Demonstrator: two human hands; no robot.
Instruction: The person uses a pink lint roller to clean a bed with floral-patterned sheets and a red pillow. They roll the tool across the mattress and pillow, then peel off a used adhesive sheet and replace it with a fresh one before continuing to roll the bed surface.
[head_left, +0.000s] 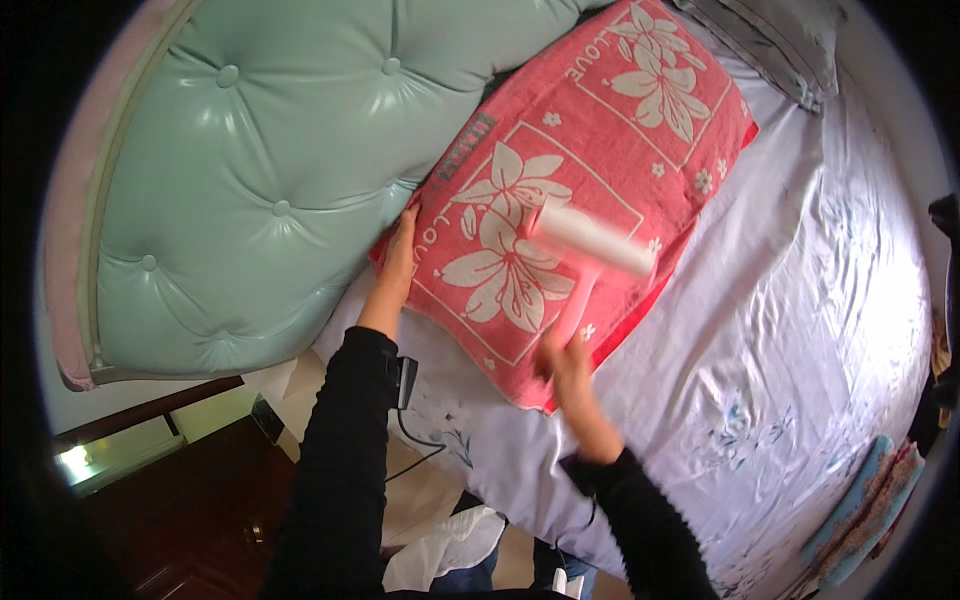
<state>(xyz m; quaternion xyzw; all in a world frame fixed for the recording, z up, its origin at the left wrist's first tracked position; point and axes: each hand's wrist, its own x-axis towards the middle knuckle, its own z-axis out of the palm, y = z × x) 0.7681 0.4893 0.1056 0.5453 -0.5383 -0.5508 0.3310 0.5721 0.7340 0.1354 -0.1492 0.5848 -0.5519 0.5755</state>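
Note:
A pink-handled lint roller (589, 244) with a white roll is gripped by my right hand (568, 371). It is blurred and lies over the near half of a pillow (517, 270) covered in a red towel-like cloth with white flowers and lettering. Whether the roll touches the cloth I cannot tell. My left hand (401, 251) holds the pillow's left edge beside the headboard, its fingers partly hidden behind that edge. Beneath the pillow spreads a shiny lilac-white bed sheet (757, 315) with embroidered flowers.
A tufted pale-green headboard (281, 142) borders the bed on the left. Grey folded fabric (787, 45) lies at the far top right. Blue and pinkish folded textiles (862, 510) rest at the lower right. A dark wooden door (187, 510) stands at the lower left. A thin cable (420, 442) hangs near my left wrist.

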